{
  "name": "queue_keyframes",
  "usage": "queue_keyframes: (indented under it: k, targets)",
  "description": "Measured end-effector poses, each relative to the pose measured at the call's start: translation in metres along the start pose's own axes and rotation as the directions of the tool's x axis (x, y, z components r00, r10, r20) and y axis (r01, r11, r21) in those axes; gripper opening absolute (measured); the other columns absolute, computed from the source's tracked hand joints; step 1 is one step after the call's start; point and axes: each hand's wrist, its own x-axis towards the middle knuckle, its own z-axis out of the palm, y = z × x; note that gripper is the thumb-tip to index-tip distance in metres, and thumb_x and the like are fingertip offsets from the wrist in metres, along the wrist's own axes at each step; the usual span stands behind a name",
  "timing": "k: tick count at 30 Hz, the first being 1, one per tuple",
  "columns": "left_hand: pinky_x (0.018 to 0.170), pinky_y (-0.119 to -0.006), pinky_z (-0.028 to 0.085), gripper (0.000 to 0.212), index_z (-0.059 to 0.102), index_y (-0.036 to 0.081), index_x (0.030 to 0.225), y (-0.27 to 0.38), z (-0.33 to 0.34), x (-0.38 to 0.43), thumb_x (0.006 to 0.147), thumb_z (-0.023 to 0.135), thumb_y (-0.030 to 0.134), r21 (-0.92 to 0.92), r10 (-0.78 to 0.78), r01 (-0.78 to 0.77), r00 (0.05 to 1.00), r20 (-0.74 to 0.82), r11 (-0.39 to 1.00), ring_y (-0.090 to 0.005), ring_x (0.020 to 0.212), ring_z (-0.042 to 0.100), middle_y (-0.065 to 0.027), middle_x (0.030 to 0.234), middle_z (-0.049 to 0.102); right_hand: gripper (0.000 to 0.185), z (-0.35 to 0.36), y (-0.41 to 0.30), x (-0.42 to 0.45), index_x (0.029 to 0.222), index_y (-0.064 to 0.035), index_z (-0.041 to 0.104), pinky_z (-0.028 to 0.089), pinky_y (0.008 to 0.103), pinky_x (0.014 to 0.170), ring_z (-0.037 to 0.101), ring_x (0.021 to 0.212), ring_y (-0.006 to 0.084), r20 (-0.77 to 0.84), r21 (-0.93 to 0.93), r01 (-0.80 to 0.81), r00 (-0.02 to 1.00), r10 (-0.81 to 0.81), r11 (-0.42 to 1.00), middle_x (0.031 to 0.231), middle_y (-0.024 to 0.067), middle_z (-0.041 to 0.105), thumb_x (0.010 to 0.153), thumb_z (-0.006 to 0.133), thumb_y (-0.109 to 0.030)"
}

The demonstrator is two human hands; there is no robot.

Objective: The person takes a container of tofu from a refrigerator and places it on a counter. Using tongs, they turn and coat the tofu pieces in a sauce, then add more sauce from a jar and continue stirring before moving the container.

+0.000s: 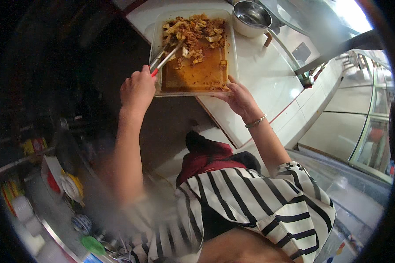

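My left hand (140, 87) is closed around the red handles of metal tongs (166, 59), whose tips reach into food in a clear plastic container (234, 65). The brown shredded food (194, 29) lies mostly at the container's far end, with orange-brown liquid (197, 77) spread over the near part. My right hand (238, 97) grips the container's near right corner, thumb inside the rim and fingers below it. A beaded bracelet is on that wrist.
A white counter (263, 72) extends under and right of the container. On it stands a metal saucepan (251, 19) with a brown handle. At lower left, a counter (46, 200) holds plates (71, 187), a patterned bowl (81, 224) and a green lid-like item (92, 245). Glass-fronted cabinets (375, 131) stand at right.
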Motion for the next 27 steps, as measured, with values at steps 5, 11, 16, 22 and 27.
queue_keyframes:
  k: [5,11,16,22,27]
  targets:
    - [0.069,-0.047,0.052,0.030,0.058,0.004,0.110,-0.015,-0.007,0.046,0.091,0.057,0.026,-0.030,0.029,-0.029,1.000,0.007,0.999,-0.0378,0.083,0.065,-0.0211,0.088,0.066,0.059,0.001,0.015,0.029,0.146,-0.0011,0.012,0.055,0.0365,0.091,0.059,0.109,0.0329,0.041,0.097,0.067,0.997,-0.071,0.993,0.141,0.0219,0.035,0.100,0.043,-0.020]
    - [0.068,-0.045,0.054,0.045,0.051,0.005,0.124,-0.006,0.015,-0.015,0.085,0.067,0.021,-0.043,0.240,-0.240,0.971,-0.002,0.970,-0.0365,0.083,0.066,-0.0190,0.091,0.064,0.055,-0.009,0.022,0.040,0.146,-0.0031,0.020,0.054,0.0374,0.091,0.060,0.103,0.0308,-0.129,0.100,0.156,0.981,-0.142,0.983,0.136,0.0207,0.042,0.099,0.045,-0.015]
    - [0.067,-0.045,0.055,0.044,0.051,0.005,0.123,-0.040,0.023,0.020,0.086,0.066,0.022,-0.009,0.463,-0.467,0.880,-0.106,0.884,-0.0367,0.082,0.066,-0.0200,0.090,0.064,0.057,0.025,0.035,0.031,0.147,-0.0011,0.017,0.057,0.0388,0.082,0.063,0.095,0.0291,-0.261,-0.017,0.224,0.940,-0.221,0.974,0.131,0.0232,0.044,0.096,0.041,-0.012]
    - [0.072,-0.049,0.052,0.042,0.049,0.002,0.124,-0.081,-0.027,0.064,0.091,0.059,0.025,-0.041,0.340,-0.342,0.939,-0.049,0.939,-0.0387,0.085,0.065,-0.0214,0.091,0.064,0.053,0.045,0.049,-0.001,0.144,0.0035,0.021,0.060,0.0353,0.073,0.065,0.087,0.0283,-0.484,-0.037,0.341,0.816,-0.315,0.939,0.126,0.0279,0.047,0.095,0.035,-0.009]
    - [0.077,-0.051,0.050,0.033,0.052,0.002,0.116,-0.085,-0.048,0.111,0.095,0.050,0.027,-0.029,0.295,-0.294,0.952,0.076,0.955,-0.0403,0.090,0.064,-0.0239,0.092,0.065,0.051,0.066,0.060,-0.009,0.144,0.0035,0.022,0.059,0.0352,0.075,0.063,0.097,0.0296,-0.548,0.003,0.370,0.777,-0.308,0.929,0.131,0.0278,0.043,0.098,0.036,-0.011]
